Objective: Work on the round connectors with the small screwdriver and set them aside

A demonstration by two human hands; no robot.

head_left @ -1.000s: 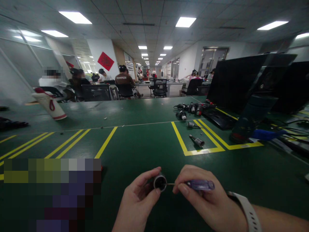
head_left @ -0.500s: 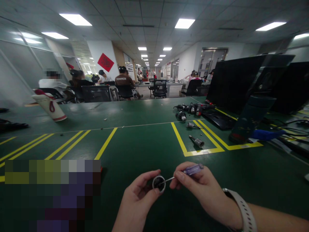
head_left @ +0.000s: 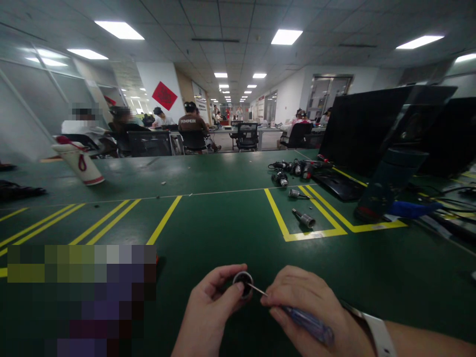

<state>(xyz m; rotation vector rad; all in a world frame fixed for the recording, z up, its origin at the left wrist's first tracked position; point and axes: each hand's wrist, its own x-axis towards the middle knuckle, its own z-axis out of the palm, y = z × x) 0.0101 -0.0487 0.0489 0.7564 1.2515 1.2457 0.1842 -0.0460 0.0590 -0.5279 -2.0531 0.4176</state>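
Low in the middle of the head view, my left hand (head_left: 213,302) grips a small round metal part (head_left: 247,296) with a dark hollow inside. Its open end faces me, and my thumb presses at the rim. My right hand (head_left: 312,307) is closed around a screwdriver (head_left: 307,321) with a translucent purple handle. The thin shaft points left, and its tip is inside the hollow of the round part; what it touches in there is too dark to see. Two similar metal pieces with stems, one nearer (head_left: 305,218) and one farther (head_left: 296,194), lie beyond on the green table (head_left: 215,223).
Yellow tape marks lines on the table. Dark cabled parts (head_left: 280,177) lie at the back right, near a black monitor (head_left: 362,131) and a dark bottle (head_left: 390,183). A white cup (head_left: 82,161) stands far left. A pixelated patch hides the lower left. People sit beyond.
My right hand has turned over, so the screwdriver's handle now points down and right instead of up. The tip stays in the round part, which my left hand has shifted slightly left.
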